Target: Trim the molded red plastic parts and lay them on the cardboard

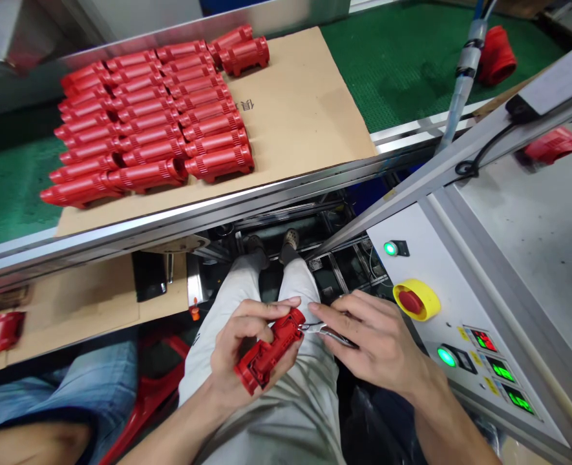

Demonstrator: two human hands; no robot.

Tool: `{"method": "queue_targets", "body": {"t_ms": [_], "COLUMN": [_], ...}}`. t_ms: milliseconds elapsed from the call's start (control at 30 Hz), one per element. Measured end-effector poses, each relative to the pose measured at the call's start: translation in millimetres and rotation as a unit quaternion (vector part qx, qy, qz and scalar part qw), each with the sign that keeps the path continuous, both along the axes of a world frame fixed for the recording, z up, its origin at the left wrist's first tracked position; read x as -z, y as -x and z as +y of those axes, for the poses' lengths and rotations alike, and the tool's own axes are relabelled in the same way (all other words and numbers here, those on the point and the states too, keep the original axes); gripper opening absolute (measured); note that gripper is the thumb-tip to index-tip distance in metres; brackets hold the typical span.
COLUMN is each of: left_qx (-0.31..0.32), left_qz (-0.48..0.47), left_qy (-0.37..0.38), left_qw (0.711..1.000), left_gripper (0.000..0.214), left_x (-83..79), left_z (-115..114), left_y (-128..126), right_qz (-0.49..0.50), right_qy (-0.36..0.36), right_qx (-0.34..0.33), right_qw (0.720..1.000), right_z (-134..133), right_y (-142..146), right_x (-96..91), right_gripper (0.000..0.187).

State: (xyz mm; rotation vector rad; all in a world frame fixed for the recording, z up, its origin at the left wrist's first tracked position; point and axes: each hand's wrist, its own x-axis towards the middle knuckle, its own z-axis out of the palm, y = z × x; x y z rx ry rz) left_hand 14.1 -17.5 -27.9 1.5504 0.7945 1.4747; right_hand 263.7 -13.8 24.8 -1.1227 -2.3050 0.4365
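Rows of red plastic parts (145,129) sit on your cardboard sheet (305,110), filling its left side while its right side shows bare card. Your left hand (247,349) curls around a single red part (271,349) above your lap, its end touching the tips of the small pliers (331,334) pinched in your right hand (373,342), just left of the stop button (414,300)

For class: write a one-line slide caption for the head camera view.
Left hand holds a red moulded plastic part while right hand holds small pliers at its end.
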Motion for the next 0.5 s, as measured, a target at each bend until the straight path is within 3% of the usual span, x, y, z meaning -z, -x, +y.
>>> {"method": "queue_targets", "body": {"t_ms": [167, 367, 433, 500], "left_qx": [0.02, 0.07, 0.056, 0.048], "left_qz": [-0.021, -0.061, -0.086, -0.165], "left_qy": [0.02, 0.121, 0.168, 0.246], "left_qw": [0.999, 0.988, 0.981, 0.954], "left_gripper": [0.052, 0.044, 0.042, 0.043], "left_x": [-0.9, -3.9, -1.2, 9.1], "left_z": [-1.9, 5.1, 3.6, 2.5], "left_y": [-0.4, -5.9, -11.5, -17.4], "right_qz": [-0.033, -0.05, -0.009, 0.072], "right_qy": [-0.011, 0.012, 0.024, 0.024], "right_qx": [-0.013, -0.025, 0.007, 0.063], "right_qw": [0.999, 0.998, 1.0, 0.995], "right_z": [5.1, 3.9, -3.2, -4.6], "right_y": [-3.2, -9.7, -6.6, 1.3], "right_x": [-8.4, -1.4, 7.3, 20.0], "right_gripper": [0.04, 0.045, 0.045, 0.046]}}
